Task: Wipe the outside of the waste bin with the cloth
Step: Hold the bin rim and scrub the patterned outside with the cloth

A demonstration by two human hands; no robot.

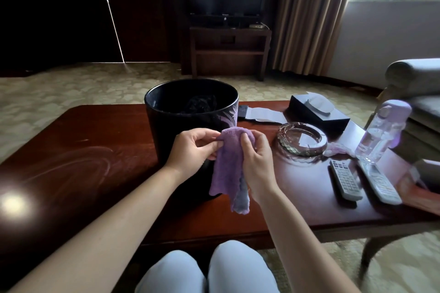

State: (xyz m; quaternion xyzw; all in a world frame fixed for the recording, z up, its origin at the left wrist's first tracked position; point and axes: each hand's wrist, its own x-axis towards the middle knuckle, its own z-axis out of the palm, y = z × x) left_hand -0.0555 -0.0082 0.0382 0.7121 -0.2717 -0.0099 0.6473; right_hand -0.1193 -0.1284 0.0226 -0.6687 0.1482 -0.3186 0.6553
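Right now both hands, left hand (pixel 193 147) and right hand (pixel 256 162), pinch the soft purple cloth (pixel 228 169); a hard push could tip the round black waste bin (pixel 171 131) off the shiny brown wooden table (pixel 95 150).

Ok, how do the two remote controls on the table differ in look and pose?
The left remote looks darker grey and shorter; the right remote looks paler and longer. The left remote lies clear of the bottle; the right remote's far end reaches the bottle's base. Both lie flat, buttons up, angled the same way on the table.
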